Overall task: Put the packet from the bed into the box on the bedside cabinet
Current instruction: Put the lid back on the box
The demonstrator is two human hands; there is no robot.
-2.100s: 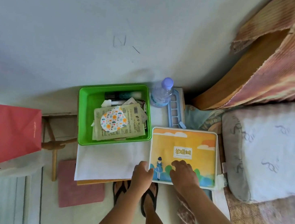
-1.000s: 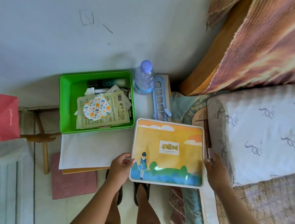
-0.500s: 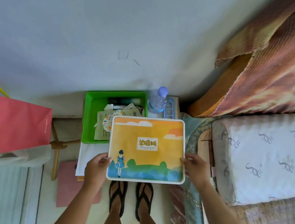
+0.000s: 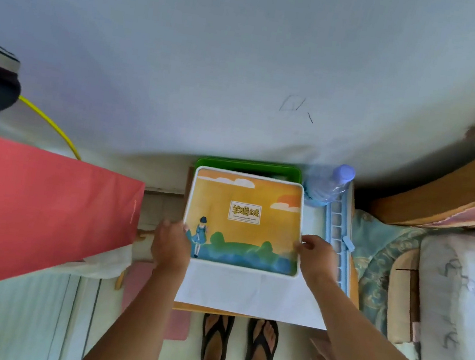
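The packet point(image 4: 244, 220) is flat and square, orange with a blue-green landscape, a small figure and a white border. It lies flat over the green box point(image 4: 247, 167), so only the box's far rim shows and its contents are hidden. My left hand point(image 4: 170, 245) grips the packet's lower left edge. Holding the lower right corner is my right hand point(image 4: 315, 259). The box stands on the bedside cabinet point(image 4: 250, 296), whose top is covered by a white cloth.
A clear water bottle point(image 4: 325, 184) and a light-blue slotted rack point(image 4: 339, 240) stand right of the box. The bed with a white pillow point(image 4: 462, 306) is at the right. A red bag point(image 4: 36, 212) hangs at the left. The wall is just behind the cabinet.
Both hands took the packet by its sides, lifted it off the cabinet's right part and carried it left and back over the green box, which it now covers.
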